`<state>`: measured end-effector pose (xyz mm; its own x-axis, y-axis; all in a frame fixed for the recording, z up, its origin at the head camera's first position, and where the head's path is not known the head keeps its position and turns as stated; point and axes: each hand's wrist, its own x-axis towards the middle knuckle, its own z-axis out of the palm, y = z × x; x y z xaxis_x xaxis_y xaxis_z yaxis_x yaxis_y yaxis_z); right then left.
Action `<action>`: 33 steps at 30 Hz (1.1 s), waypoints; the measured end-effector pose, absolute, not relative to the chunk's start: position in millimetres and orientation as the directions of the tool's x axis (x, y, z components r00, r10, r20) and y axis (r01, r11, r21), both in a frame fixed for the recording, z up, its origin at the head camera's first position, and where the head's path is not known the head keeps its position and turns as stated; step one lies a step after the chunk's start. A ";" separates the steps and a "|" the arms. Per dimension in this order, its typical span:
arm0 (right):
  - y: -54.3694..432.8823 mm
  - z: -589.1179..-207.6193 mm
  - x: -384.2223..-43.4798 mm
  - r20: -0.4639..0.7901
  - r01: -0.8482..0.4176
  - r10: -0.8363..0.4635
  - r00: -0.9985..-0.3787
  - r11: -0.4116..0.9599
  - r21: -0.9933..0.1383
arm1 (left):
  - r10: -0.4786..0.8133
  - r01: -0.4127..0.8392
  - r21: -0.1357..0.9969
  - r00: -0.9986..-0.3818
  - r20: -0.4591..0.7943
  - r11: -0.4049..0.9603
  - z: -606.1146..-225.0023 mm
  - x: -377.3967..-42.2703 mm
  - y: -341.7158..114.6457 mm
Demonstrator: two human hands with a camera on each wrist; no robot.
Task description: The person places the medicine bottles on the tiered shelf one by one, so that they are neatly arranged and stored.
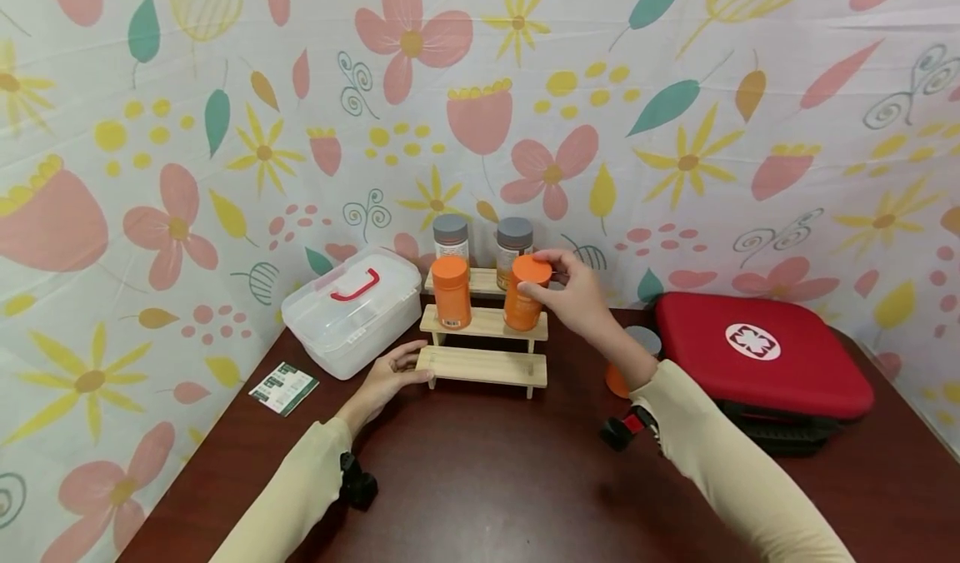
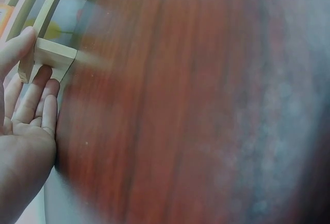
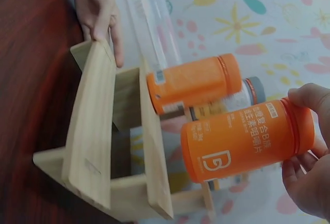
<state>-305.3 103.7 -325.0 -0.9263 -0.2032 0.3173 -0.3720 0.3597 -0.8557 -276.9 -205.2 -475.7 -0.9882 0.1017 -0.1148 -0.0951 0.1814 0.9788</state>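
Note:
My right hand (image 1: pixel 573 292) grips an orange bottle (image 1: pixel 522 306) by its cap, over the right end of the middle step of a wooden rack (image 1: pixel 480 365). In the right wrist view a small gap shows between this bottle's base and the step. Another orange bottle (image 1: pixel 452 301) stands upright on that step's left part. On the top step behind are two grey-capped bottles, one at left (image 1: pixel 451 234) and one at right (image 1: pixel 514 238). My left hand (image 1: pixel 386 382) pinches the left end of the lowest step, thumb (image 2: pixel 20 46) on top and fingers below.
To the left sit a clear plastic box (image 1: pixel 352 313) with a red handle and a printed leaflet (image 1: pixel 283 388). A red first-aid case (image 1: pixel 765 355) stands at right. Another grey-capped orange bottle (image 1: pixel 617 381) is partly hidden behind my right forearm. A patterned cloth (image 1: pixel 480 63) hangs behind.

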 end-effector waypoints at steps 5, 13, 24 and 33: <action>90.4 -333.9 -308.0 0.318 -0.358 -0.171 -0.933 0.330 -0.873 | 0.102 -0.089 0.978 -0.989 -0.110 0.187 -476.1 -277.4 -204.1; 78.4 -348.2 -310.5 0.310 -0.335 -0.130 -0.942 0.325 -0.884 | 0.106 -0.084 0.979 -0.989 -0.105 0.184 -476.1 -275.9 -204.2; 67.7 -348.9 -314.8 0.305 -0.313 -0.076 -0.949 0.320 -0.894 | 0.108 -0.078 0.980 -0.989 -0.100 0.185 -477.5 -277.5 -204.0; 70.0 -348.7 -316.0 0.286 -0.305 -0.105 -0.952 0.302 -0.903 | 0.107 -0.072 0.980 -0.990 -0.093 0.185 -477.3 -276.0 -204.6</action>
